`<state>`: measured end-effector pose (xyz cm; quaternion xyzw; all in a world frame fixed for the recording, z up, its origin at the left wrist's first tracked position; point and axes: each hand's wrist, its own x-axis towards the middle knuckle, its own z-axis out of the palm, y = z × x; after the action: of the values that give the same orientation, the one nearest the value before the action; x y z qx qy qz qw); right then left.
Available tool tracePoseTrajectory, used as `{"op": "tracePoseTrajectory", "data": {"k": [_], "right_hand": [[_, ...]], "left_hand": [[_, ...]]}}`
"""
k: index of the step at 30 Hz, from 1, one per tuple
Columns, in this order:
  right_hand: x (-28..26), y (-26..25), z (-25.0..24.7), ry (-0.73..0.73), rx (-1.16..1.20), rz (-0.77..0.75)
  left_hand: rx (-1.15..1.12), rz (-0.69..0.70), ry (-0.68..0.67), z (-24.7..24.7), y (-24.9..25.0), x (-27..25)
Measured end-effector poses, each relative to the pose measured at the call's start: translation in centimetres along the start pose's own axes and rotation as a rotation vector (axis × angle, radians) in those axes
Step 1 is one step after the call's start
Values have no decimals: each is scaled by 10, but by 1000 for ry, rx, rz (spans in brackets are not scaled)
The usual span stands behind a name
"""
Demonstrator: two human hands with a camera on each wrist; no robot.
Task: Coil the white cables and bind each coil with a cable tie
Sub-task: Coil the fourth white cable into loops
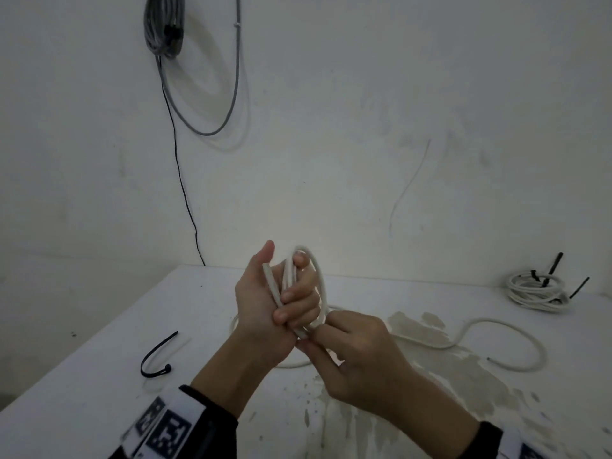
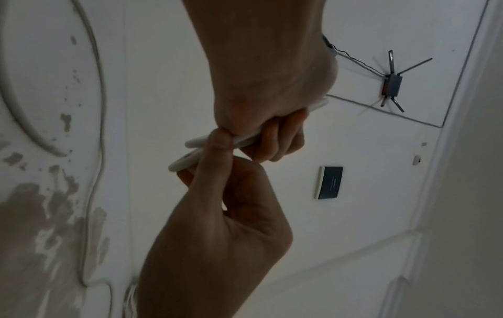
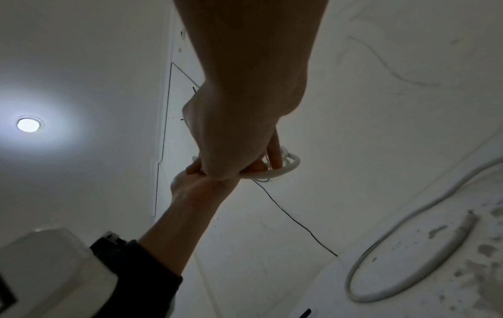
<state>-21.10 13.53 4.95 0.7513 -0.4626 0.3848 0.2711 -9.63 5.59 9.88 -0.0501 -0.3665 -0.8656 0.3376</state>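
White cable (image 1: 320,279) being held above table (image 1: 99,342) in loops, gripped by left hand (image 1: 265,303) with fingers curled round strands. Loop bottom being pinched by right hand (image 1: 357,356) between thumb and fingers. Loose remainder trailing over table toward right. Black cable tie (image 1: 155,354) lying at left, apart from hands. Bound coil (image 1: 538,291) resting at far right.

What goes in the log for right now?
coiling | left hand holds white cable loops | right hand pinches cable | black cable tie on table
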Motion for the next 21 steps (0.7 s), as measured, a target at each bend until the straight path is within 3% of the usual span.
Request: {"op": "tracePoseTrajectory", "data": {"k": [3, 5, 7, 9, 11, 13, 16, 21], "right_hand": [[-2, 4, -3, 59, 194, 168], [-4, 8, -7, 91, 285, 365], [-4, 9, -10, 27, 378, 605], [4, 7, -14, 19, 651, 888], [13, 8, -19, 77, 1060, 1064], [21, 6, -28, 111, 1226, 1113], [26, 1, -34, 140, 1134, 1112], [24, -1, -27, 191, 736, 923]], "left_hand": [[-23, -36, -166, -3, 6, -4], [-26, -77, -179, -5, 9, -4], [-149, -185, -250, -11, 7, -4], [-288, -318, -326, -12, 3, -5], [-354, -413, -352, -14, -1, -6], [-423, -479, -401, -20, -6, -3], [-349, -512, -379, -29, -4, 1], [239, -414, 14, -11, 0, 1]]}}
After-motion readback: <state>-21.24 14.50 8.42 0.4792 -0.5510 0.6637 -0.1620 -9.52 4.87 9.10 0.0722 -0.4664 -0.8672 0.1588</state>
